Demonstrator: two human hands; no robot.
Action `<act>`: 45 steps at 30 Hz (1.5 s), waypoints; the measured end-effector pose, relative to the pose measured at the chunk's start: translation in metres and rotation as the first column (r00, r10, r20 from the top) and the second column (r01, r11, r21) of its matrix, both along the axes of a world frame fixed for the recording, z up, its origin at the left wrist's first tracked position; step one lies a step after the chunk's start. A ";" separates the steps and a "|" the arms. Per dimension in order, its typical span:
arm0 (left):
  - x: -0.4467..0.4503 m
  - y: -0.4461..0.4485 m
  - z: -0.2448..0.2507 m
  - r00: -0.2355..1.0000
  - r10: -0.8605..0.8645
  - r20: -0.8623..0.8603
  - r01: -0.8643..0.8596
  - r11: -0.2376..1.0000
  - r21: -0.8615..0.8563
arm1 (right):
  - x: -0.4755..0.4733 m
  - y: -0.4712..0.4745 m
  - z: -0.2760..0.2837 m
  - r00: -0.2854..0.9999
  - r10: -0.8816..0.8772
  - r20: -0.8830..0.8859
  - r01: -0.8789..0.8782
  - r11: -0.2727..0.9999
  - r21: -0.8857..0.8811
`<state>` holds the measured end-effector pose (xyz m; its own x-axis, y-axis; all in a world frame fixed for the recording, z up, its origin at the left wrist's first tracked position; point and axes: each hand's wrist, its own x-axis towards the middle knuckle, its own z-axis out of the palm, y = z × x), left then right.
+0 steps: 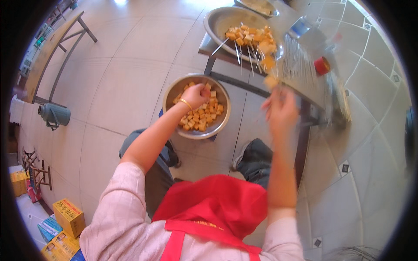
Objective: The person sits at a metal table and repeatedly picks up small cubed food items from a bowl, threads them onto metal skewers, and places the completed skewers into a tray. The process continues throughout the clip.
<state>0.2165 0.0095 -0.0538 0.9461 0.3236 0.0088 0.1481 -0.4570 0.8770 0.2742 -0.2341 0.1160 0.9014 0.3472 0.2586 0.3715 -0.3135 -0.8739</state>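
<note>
A metal bowl (225, 122) on the floor between my feet contains many loose orange-yellow food cubes (197, 119), possibly tofu. My left hand (195, 95), with a gold bangle at the wrist, reaches over these cubes. Its fingers are bent, and whether a cube is between them is hidden. Blurred by motion, my right hand (282, 106) grips the lower end of a skewer threaded with several cubes (270, 70). That skewer points up toward a larger metal bowl (217, 23) on the bench. Inside it lie skewered cubes (249, 34), with bare stick ends over the near rim.
A bundle of thin sticks (298, 62) and a red cylindrical container (322, 66) lie on the low bench (225, 53). Behind them is a clear plastic container (299, 27). A vacuum flask (55, 115) and cardboard boxes (68, 217) are at left.
</note>
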 end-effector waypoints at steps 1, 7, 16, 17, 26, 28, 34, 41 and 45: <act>0.000 0.003 -0.005 1.000 0.011 0.015 -0.013 0.984 0.176 | 0.028 0.009 0.012 0.998 0.042 0.057 -0.042 0.999 -0.006; -0.005 0.021 -0.017 0.982 0.009 -0.191 0.079 0.889 0.450 | 0.131 0.062 0.044 0.783 -0.051 0.620 0.352 0.858 -0.373; -0.011 0.017 -0.064 0.839 -0.035 -0.543 0.336 0.819 0.465 | -0.039 0.008 -0.006 0.974 0.068 -0.215 -0.084 0.994 -0.068; -0.012 0.016 -0.072 0.831 -0.020 -0.556 0.322 0.833 0.450 | -0.055 0.003 -0.020 0.949 0.103 -0.297 -0.126 0.990 -0.059; -0.012 0.015 -0.078 0.860 -0.034 -0.509 0.322 0.810 0.490 | -0.088 -0.015 -0.136 0.546 0.258 -0.797 -0.062 0.961 0.269; -0.009 0.013 -0.062 0.900 -0.042 -0.434 0.229 0.892 0.389 | -0.083 -0.016 -0.142 0.505 0.255 -0.825 -0.020 0.959 0.284; 0.000 0.000 -0.014 0.991 -0.058 -0.122 -0.047 0.701 -0.711 | -0.080 -0.015 -0.137 0.563 0.211 -0.799 -0.010 0.969 0.249; -0.001 -0.003 0.004 0.986 -0.042 -0.160 -0.146 0.233 -0.962 | -0.080 -0.014 -0.135 0.536 0.289 -0.793 0.034 0.932 0.362; -0.001 -0.002 0.002 0.989 -0.036 -0.147 -0.140 0.147 -0.979 | -0.081 -0.013 -0.135 0.574 0.279 -0.770 -0.026 0.946 0.324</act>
